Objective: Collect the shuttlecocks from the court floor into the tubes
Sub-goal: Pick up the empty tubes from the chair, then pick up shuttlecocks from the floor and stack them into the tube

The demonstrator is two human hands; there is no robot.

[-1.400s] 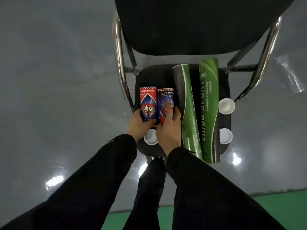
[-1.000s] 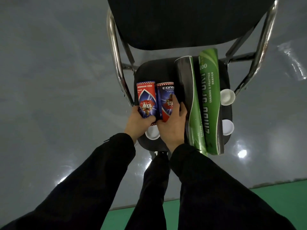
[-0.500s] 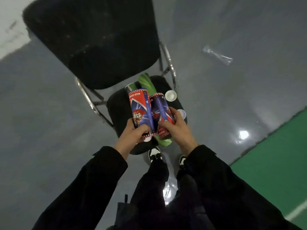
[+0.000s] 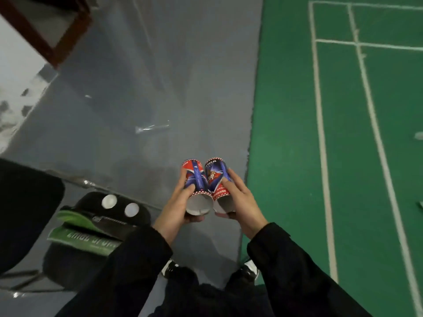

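Beside the green court (image 4: pixel 297 156), two light card tubes (image 4: pixel 207 186) are held, one gripped around its middle by each hand: left hand (image 4: pixel 180 207), right hand (image 4: pixel 240 202). They could likely be crushed if squeezed hard.

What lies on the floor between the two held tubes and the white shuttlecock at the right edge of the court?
Nothing: in the head view, only bare green court and its two white lines separate the tubes from the shuttlecock.
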